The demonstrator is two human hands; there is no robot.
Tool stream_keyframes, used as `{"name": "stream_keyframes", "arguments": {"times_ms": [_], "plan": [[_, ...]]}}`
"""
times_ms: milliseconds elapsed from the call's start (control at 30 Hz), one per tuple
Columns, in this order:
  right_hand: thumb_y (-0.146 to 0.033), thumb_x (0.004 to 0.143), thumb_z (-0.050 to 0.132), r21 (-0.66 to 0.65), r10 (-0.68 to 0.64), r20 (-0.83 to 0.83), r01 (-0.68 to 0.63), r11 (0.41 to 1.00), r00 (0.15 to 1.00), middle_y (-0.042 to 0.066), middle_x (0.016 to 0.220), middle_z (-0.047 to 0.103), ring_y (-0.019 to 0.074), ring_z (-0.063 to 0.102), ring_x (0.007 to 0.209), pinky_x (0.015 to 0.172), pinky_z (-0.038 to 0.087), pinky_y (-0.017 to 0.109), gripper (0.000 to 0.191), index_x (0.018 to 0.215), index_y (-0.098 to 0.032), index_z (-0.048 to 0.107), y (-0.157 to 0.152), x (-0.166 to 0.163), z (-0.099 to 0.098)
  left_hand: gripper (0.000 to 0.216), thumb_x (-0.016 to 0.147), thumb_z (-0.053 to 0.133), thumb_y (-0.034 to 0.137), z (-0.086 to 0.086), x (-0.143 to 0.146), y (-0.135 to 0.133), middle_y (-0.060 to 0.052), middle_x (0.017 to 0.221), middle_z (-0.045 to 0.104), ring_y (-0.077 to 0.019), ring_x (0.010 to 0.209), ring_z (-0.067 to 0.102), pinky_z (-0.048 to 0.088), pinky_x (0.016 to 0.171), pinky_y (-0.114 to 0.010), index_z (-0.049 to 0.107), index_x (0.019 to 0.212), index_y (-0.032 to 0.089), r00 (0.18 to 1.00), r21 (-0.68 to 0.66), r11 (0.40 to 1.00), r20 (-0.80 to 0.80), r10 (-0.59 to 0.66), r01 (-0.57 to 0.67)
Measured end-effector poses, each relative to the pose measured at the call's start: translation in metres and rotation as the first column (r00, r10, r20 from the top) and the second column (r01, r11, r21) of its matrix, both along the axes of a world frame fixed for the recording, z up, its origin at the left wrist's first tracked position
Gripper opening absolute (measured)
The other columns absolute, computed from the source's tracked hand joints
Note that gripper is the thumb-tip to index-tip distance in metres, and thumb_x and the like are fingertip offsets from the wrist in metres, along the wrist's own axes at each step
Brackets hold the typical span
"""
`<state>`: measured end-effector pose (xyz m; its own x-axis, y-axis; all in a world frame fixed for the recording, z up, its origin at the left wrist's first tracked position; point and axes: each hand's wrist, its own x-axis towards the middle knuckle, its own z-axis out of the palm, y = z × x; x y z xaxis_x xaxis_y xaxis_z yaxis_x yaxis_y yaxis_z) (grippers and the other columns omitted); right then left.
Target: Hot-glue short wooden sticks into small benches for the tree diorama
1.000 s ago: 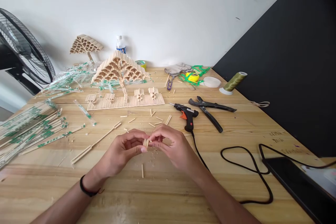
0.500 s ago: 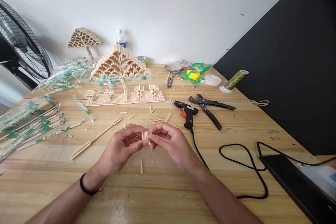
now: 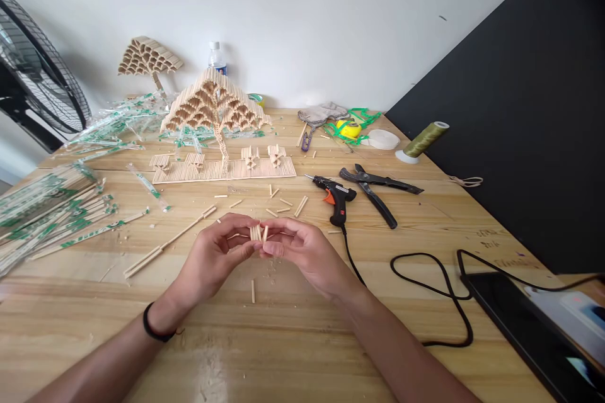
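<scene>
Low over the middle of the table, my left hand [image 3: 220, 249] pinches a small row of short wooden stick pieces [image 3: 255, 232] standing side by side. My right hand [image 3: 297, 249] closes thumb and fingers on a single short stick piece [image 3: 265, 234], tilted beside the row's right end. Whether the single piece touches the row I cannot tell. One more loose piece [image 3: 253, 291] lies on the table below my hands. Beyond them stands a stick-built tree model [image 3: 221, 145] on a slatted base [image 3: 184, 172] with several small stick tables and stools.
Right of my hands lie a black glue gun [image 3: 338, 198], its cord, and black pliers [image 3: 373, 192]. Wrapped chopsticks [image 3: 51, 214] pile up at the left near a fan [image 3: 38, 69]. Farther back are a thread spool [image 3: 425, 140], tape measure [image 3: 350, 130] and bottle [image 3: 216, 58].
The single piece in my right hand now leans at the row's right end, with a gap showing above. Both hands shift slightly up and left in view along with the whole scene.
</scene>
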<state>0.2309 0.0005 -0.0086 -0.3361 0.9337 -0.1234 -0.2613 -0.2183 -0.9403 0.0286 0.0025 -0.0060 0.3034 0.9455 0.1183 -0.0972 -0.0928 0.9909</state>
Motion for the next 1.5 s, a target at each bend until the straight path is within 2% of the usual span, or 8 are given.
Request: {"name": "stream_keyframes", "arguments": {"times_ms": [100, 233, 467, 667, 933, 1133, 1300, 1500], "plan": [[-0.033, 0.074, 0.094, 0.029, -0.002, 0.066, 0.000, 1.000, 0.998, 0.005, 0.106, 0.079, 0.0223, 0.076, 0.100, 0.096, 0.060, 0.040, 0.045, 0.116, -0.024, 0.079, 0.000, 0.001, 0.000, 0.027, 0.088, 0.084, 0.029, -0.001, -0.001, 0.000, -0.009, 0.117, 0.073, -0.0202, 0.093, 0.077, 0.067, 0.087, -0.035, 0.078, 0.112, 0.019, 1.000, 0.002, 1.000, -0.013, 0.027, -0.027], [-0.036, 0.076, 0.092, 0.050, -0.023, 0.064, 0.020, 0.999, 0.998, 0.006, 0.109, 0.079, 0.0232, 0.076, 0.101, 0.093, 0.062, 0.039, 0.042, 0.114, -0.024, 0.081, 0.001, 0.000, -0.004, 0.026, 0.089, 0.082, 0.030, -0.002, -0.001, 0.001, -0.009, 0.117, 0.072, -0.0196, 0.094, 0.076, 0.067, 0.090, -0.036, 0.078, 0.112, 0.020, 1.000, 0.035, 0.999, -0.020, 0.021, -0.020], [-0.035, 0.078, 0.091, 0.127, -0.052, 0.099, 0.039, 0.991, 0.994, 0.000, 0.078, 0.074, 0.0168, 0.072, 0.072, 0.077, 0.061, 0.035, 0.031, 0.102, -0.020, 0.079, 0.003, 0.003, 0.000, 0.028, 0.091, 0.081, 0.029, 0.003, -0.002, -0.001, -0.011, 0.119, 0.070, -0.0251, 0.106, 0.075, 0.068, 0.092, -0.041, 0.080, 0.117, 0.022, 0.998, 0.044, 0.998, -0.055, -0.035, 0.038], [-0.038, 0.076, 0.092, 0.085, -0.037, 0.037, 0.034, 0.996, 0.999, -0.001, 0.081, 0.074, 0.0156, 0.072, 0.066, 0.071, 0.061, 0.033, 0.038, 0.100, -0.021, 0.069, 0.003, 0.004, 0.003, 0.028, 0.090, 0.081, 0.025, 0.004, -0.002, -0.004, -0.012, 0.119, 0.070, -0.0224, 0.104, 0.074, 0.067, 0.089, -0.035, 0.080, 0.118, 0.021, 0.993, 0.107, 0.993, -0.114, -0.035, 0.047], [-0.038, 0.078, 0.092, 0.082, 0.010, 0.022, -0.012, 0.997, 1.000, 0.000, 0.082, 0.074, 0.0138, 0.070, 0.065, 0.069, 0.060, 0.031, 0.031, 0.092, -0.020, 0.071, 0.002, 0.004, 0.004, 0.027, 0.091, 0.077, 0.019, 0.005, -0.003, -0.003, -0.012, 0.118, 0.070, -0.0211, 0.105, 0.073, 0.066, 0.086, -0.030, 0.079, 0.118, 0.019, 0.972, 0.212, 0.977, -0.234, 0.025, 0.026], [-0.036, 0.076, 0.094, 0.051, -0.016, 0.022, 0.015, 0.999, 1.000, 0.000, 0.082, 0.074, 0.0142, 0.071, 0.066, 0.069, 0.060, 0.032, 0.033, 0.095, -0.019, 0.073, 0.003, 0.005, 0.003, 0.028, 0.092, 0.077, 0.019, 0.005, -0.003, -0.005, -0.014, 0.125, 0.069, -0.0229, 0.111, 0.073, 0.066, 0.092, -0.033, 0.079, 0.120, 0.019, 0.983, 0.177, 0.982, -0.180, -0.027, 0.059], [-0.039, 0.073, 0.096, 0.051, -0.001, 0.031, 0.000, 0.999, 1.000, 0.000, 0.081, 0.075, 0.0137, 0.072, 0.065, 0.068, 0.059, 0.030, 0.037, 0.096, -0.019, 0.074, 0.003, 0.005, 0.004, 0.027, 0.091, 0.079, 0.017, 0.008, -0.002, -0.006, -0.014, 0.124, 0.071, -0.0240, 0.118, 0.071, 0.064, 0.096, -0.032, 0.080, 0.118, 0.020, 0.986, 0.206, 0.976, -0.165, -0.035, 0.069], [-0.041, 0.072, 0.096, 0.052, -0.006, 0.074, 0.002, 0.999, 0.997, -0.001, 0.082, 0.076, 0.0128, 0.071, 0.063, 0.067, 0.058, 0.029, 0.038, 0.095, -0.020, 0.074, 0.002, 0.006, 0.007, 0.027, 0.090, 0.081, 0.019, 0.008, -0.002, -0.005, -0.013, 0.124, 0.072, -0.0239, 0.116, 0.072, 0.063, 0.095, -0.031, 0.080, 0.117, 0.022, 0.990, 0.220, 0.972, -0.134, -0.052, 0.081]]}}
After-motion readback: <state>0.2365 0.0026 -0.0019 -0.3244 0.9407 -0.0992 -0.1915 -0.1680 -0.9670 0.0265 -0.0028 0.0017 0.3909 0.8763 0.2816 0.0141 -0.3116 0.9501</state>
